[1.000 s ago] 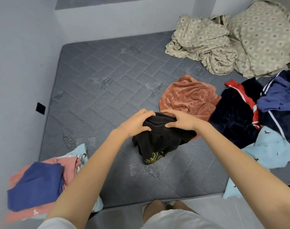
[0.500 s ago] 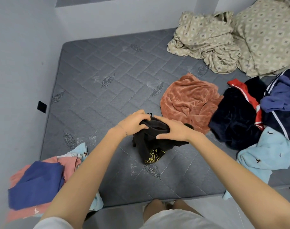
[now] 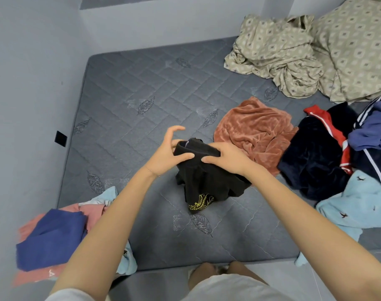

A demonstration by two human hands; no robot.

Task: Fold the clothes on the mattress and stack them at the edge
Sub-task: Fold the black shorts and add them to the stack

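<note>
Head view: you're standing at the near edge of a grey quilted mattress (image 3: pixel 141 88) with leaf stitching. It sits low in a corner, with pale walls (image 3: pixel 33 61) running along the left and top of the frame. There's a small black square (image 3: pixel 60 137) on the left wall, and grey floor (image 3: pixel 163 283) along the bottom.

The black garment (image 3: pixel 209 181) is dead centre of the frame, held up between both hands. Its folded band end is at the top, stretched left-to-right between your grips. The rest hangs down bunched toward the bottom of the frame, so the long axis runs roughly top-to-bottom. The yellow-print end is lowest and looks like it's touching the mattress.

Your left grip (image 3: pixel 163 155) has its thumb pressed on the front of the band and its lower fingers tucked behind the edge, pinching the fabric, while the forefinger is lifted off and curled in the air. Your right grip (image 3: pixel 226 159) is curled over the band's right end, thumb in front, clamping it.

Lower left, at the mattress edge, a folded blue piece (image 3: pixel 50 237) sits on top of pink pieces (image 3: pixel 33 276). Right of centre there's a rust velvet garment (image 3: pixel 257 131), then a dark navy one with red trim (image 3: pixel 311 157), and a light blue cloth with little bird prints (image 3: pixel 354 205) hangs over the near edge. Crumpled beige patterned bedding (image 3: pixel 293 51) fills the upper right.
</note>
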